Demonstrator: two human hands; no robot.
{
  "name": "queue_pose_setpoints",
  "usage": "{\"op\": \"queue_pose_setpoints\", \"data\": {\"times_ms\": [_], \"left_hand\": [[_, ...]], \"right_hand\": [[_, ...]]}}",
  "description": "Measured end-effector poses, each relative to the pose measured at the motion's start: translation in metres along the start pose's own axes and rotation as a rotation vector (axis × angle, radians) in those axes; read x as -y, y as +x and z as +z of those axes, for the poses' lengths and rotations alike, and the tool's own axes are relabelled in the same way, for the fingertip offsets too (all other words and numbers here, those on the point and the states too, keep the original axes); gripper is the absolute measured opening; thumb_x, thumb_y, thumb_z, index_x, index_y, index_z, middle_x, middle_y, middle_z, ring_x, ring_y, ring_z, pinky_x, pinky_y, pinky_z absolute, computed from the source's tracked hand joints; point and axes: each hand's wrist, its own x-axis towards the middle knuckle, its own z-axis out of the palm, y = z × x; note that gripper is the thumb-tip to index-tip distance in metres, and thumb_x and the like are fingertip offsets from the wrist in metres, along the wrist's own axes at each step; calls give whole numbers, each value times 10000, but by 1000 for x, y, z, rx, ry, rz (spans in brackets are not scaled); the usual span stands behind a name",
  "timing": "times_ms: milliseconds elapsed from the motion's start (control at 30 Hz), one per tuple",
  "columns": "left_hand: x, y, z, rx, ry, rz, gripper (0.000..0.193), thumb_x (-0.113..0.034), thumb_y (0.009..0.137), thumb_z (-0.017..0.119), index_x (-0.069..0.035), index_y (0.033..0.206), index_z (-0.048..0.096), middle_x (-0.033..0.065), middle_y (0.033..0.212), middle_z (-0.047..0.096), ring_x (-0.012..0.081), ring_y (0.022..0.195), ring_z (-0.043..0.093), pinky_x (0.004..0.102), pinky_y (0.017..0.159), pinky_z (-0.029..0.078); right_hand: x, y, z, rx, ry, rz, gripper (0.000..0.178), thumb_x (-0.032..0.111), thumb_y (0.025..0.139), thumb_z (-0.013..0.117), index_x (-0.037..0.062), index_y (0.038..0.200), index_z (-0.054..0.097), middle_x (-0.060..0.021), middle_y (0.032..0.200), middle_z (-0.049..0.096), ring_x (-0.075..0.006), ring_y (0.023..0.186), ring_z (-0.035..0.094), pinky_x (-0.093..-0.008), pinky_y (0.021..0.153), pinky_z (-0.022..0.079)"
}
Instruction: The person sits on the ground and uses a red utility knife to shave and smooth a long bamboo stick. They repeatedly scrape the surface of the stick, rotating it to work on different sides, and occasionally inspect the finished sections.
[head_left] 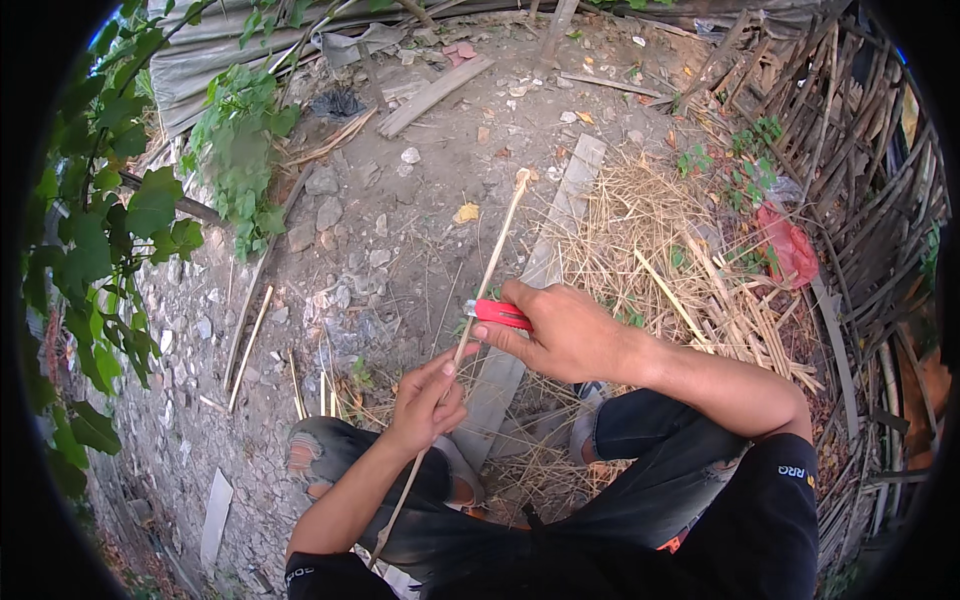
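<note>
A long thin wooden stick (497, 240) slants up and away in front of me, its far end pale and knobbed, its near end down by my left forearm. My left hand (427, 402) is closed around its lower half, thumb on top and index finger stretched along it. In my right hand (560, 330) is a red utility knife (502, 314), gripped with thumb and fingers. The knife's metal tip meets or nearly meets the stick just above my left fingers; whether the edge touches the wood I cannot tell.
A grey plank (572, 200) lies on the ground between my feet, beside a heap of straw-like shavings (640, 220) and split sticks. A red plastic bag (787, 245) rests near the stick fence (850, 140) at right. Leafy vines (100, 240) hang at left; another board (437, 95) lies farther off.
</note>
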Motion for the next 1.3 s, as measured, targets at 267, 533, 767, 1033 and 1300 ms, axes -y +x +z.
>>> {"op": "queue_pose_setpoints", "data": {"times_ms": [267,533,767,1033,1300], "left_hand": [[-5,-6,-2,27,-71,-13,473,-272,1103,400,-6,1492,434,-63,529,284,42,397,234,226,413,241],[1,-6,-3,33,27,70,471,-246,1106,408,0,1508,414,-60,539,293,38,426,255,226,435,254],[8,-3,1,-34,144,164,452,-186,1102,434,1,1513,412,-61,552,309,32,459,263,232,460,264],[8,-3,-1,-15,85,133,459,-203,1101,442,-6,1515,413,-63,555,306,30,461,263,233,463,258],[7,-4,1,-21,122,156,455,-200,1104,433,-7,1516,413,-63,562,306,30,459,262,229,459,266]], "right_hand": [[-14,10,-1,-150,179,-101,368,323,1031,554,-35,1053,634,-257,719,627,-430,704,656,-509,650,486],[-17,5,-20,-133,167,-42,410,347,1080,488,-32,1031,636,-145,682,626,-271,587,620,-403,595,481],[-18,3,-17,-78,435,170,362,319,1101,434,3,1025,594,-50,661,637,-97,455,589,-267,404,435],[-13,7,-16,-48,410,223,400,328,1092,428,-39,1095,585,-128,676,665,-188,465,639,-339,472,504],[-17,10,-4,-69,495,215,353,321,1106,410,23,962,531,-41,612,593,-113,415,571,-284,389,433]]}}
